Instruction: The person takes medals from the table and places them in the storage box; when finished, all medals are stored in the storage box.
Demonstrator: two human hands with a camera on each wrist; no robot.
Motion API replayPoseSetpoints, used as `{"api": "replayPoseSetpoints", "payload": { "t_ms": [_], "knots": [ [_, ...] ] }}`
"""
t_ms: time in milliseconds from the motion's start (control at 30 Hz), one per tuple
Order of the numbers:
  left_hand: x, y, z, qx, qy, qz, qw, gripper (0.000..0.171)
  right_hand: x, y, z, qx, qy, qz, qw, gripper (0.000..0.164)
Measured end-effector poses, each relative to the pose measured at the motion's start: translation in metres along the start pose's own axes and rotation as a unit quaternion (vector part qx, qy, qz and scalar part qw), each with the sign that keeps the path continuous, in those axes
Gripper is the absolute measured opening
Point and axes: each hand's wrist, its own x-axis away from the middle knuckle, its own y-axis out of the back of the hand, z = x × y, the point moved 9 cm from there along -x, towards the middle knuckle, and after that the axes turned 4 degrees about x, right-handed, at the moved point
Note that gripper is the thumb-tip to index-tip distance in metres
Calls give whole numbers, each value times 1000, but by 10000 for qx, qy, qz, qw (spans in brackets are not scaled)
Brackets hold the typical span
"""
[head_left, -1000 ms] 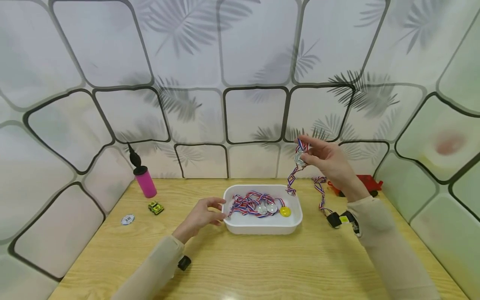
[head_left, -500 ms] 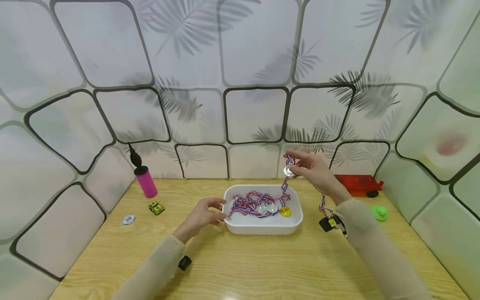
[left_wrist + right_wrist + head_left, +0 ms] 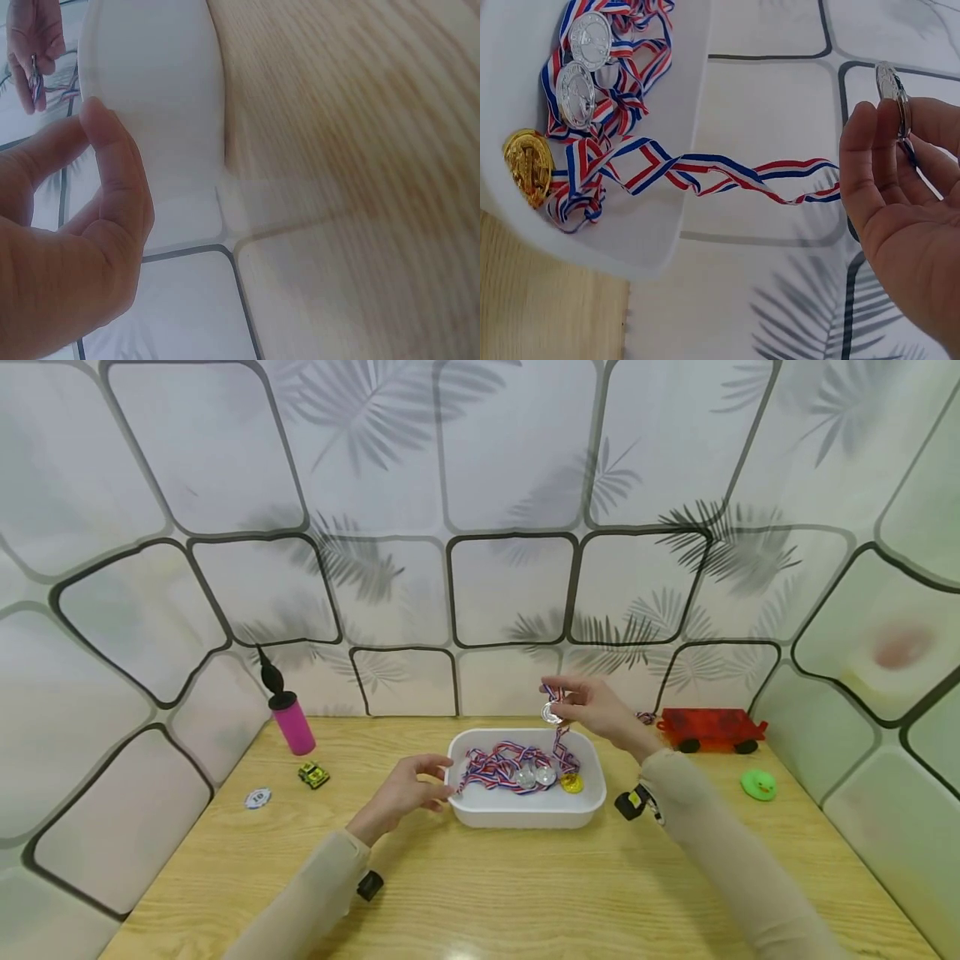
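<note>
Above the white plastic tub point(image 3: 525, 817), my right hand point(image 3: 600, 706) pinches a silver medal point(image 3: 552, 712) between thumb and fingers. The medal's red, white and blue ribbon point(image 3: 735, 172) hangs down into the tub's right side. In there, two silver medals point(image 3: 590, 41) lie with a tangle of striped ribbons point(image 3: 495, 768) and a gold medal point(image 3: 572, 783). The hanging ribbon's end lies beside the gold medal. At the tub's left end rests my left hand point(image 3: 408, 789), fingers loosely bent, fingertips at the rim.
On the wooden table's left stand a pink pump point(image 3: 292, 725), a small yellow toy car point(image 3: 312, 775) and a round chip point(image 3: 257, 798). To the right are a red toy vehicle point(image 3: 708, 729) and a green duck point(image 3: 759, 785). A patterned wall rises behind.
My right hand has moved left and down with the silver medal, lowering its ribbon into the tub. The red vehicle and green duck have come into fuller view. My left hand stays put.
</note>
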Motion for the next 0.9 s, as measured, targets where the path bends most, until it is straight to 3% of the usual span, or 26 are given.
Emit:
{"api": "replayPoseSetpoints", "payload": {
  "t_ms": [467,733,900],
  "knots": [
    [0,0,-2,14,3,47,10000,50,-14,-50,-6,101,-179,925,9955,48],
    [-1,0,0,-14,16,59,10000,50,-17,-77,-16,241,-306,1221,9918,46],
    [0,-1,0,-25,9,40,10000,50,-19,-89,-19,233,-272,1189,9923,43]
  ]
}}
